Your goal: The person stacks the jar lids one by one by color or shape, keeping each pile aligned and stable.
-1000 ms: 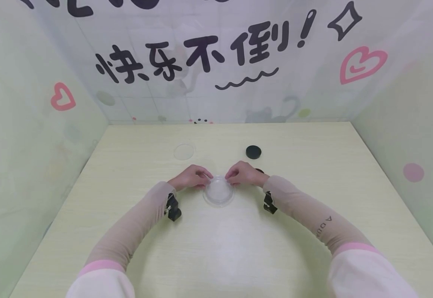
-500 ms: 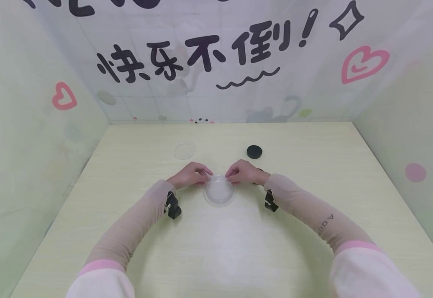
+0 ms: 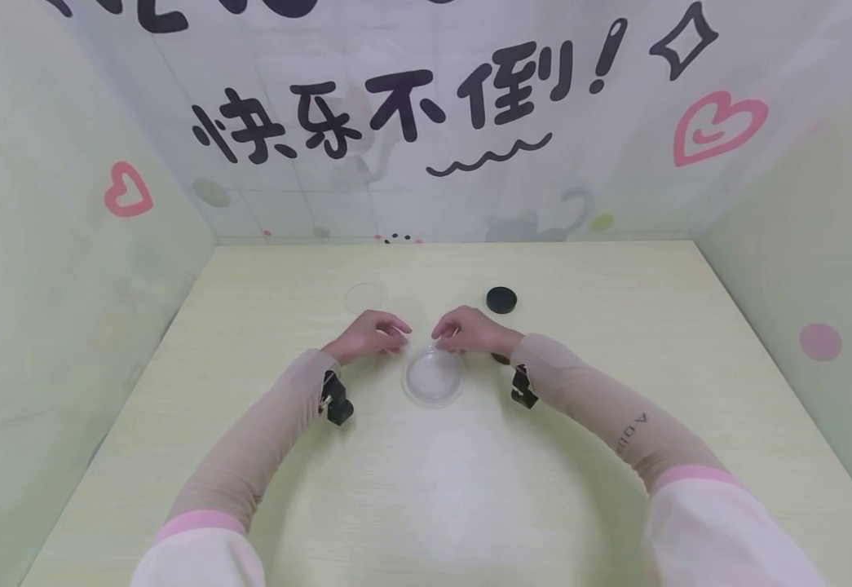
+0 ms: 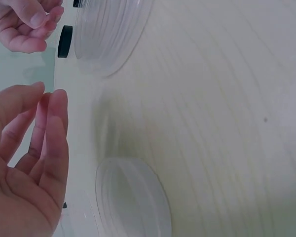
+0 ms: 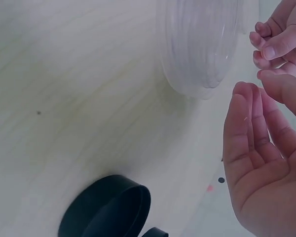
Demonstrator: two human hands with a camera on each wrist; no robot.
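Clear, round, ribbed plastic container (image 3: 433,379): rests on the pale wood-grain table (image 3: 433,489) at the centre of the head view. Several curved rims show in both wrist views; whether it is one piece or a nested stack, cannot tell.

Hands: left hand (image 3: 367,336) and right hand (image 3: 475,330) hover near its far rim, one on each side, fingers loosely bent and holding nothing. Both wrist views show a gap between fingertips and plastic.

Nearby: a thin, clear, round disc (image 3: 364,296) left of upper centre in the head view; a black, round, flat cap (image 3: 501,300) right of upper centre. A clear, shallow, round plastic piece (image 4: 133,197) appears at lower centre of the left wrist view, and a black, round, hollow cap (image 5: 84,205) at lower left of the right wrist view.

Handling (judgement): container probably light, with thin, fairly stiff walls; smooth, so apt to skid under a sideways nudge. Hard squeezing could flex or crack it. Best hold: thumb and fingertips low on opposite sides, just under the lip, with light, even pressure; transparent edges may be hard to judge by eye
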